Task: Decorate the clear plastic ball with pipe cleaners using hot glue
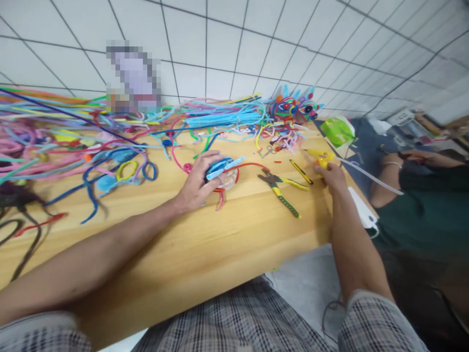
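Note:
My left hand (pixel 200 182) is closed round a small craft piece (pixel 220 168) of blue fuzzy pipe cleaners, held just over the table. A red pipe cleaner (pixel 252 165) sticks out of it to the right, and a clear roundish part shows beneath. At the table's right end, my right hand (pixel 332 177) grips a yellow glue gun (pixel 321 157), whose nozzle points left. A long whitish glue stick (pixel 370 175) juts from its back. Between my hands lie green-and-yellow pliers (pixel 280 188), their jaws toward my left hand, and a yellow utility knife (pixel 301 172).
Pipe cleaners (pixel 227 115) in many colours are heaped along the wall. Finished-looking colourful figures (pixel 293 106) stand at the back right, near small scissors (pixel 271 150) and a green packet (pixel 337 131). Dark cables (pixel 29 244) lie at left. Another person's arm (pixel 388 176) is at right.

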A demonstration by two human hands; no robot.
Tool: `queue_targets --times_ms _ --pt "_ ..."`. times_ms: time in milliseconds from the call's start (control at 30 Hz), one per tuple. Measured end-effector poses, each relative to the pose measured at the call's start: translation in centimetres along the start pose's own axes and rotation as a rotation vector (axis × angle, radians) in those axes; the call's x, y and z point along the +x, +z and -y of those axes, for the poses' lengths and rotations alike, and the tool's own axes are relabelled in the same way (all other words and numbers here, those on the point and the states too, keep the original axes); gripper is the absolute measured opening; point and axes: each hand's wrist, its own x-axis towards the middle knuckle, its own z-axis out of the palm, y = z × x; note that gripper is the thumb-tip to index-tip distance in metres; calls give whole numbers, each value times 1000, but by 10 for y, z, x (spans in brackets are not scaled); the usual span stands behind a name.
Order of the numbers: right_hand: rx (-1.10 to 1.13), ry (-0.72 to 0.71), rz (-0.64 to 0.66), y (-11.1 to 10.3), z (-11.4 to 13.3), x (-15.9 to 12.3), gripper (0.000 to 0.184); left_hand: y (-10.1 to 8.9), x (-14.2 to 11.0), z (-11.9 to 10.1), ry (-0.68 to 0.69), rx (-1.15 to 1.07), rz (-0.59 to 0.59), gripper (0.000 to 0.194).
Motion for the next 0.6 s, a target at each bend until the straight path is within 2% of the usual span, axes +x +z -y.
queue_targets --times_ms 100,200,300,367,433,500,600 --pt "32 36 8 0 13 1 45 0 1 0 1 -6 18 47" --pt "123 -19 58 -1 36 -16 43 1 1 0 15 -38 16 47" --pt "382 -164 255 -1 67 -51 43 2 1 -1 15 -48 11 47" --pt "479 -244 397 0 92 -78 46 2 1 -2 3 -35 9 47" --pt "476 -280 515 3 117 -103 45 2 1 -2 -6 -21 6 47" --pt "427 -343 573 7 137 -124 42 2 1 -1 -7 -21 -5 48" --pt "332 -519 615 14 155 -143 34 3 1 3 -25 -52 -29 49"
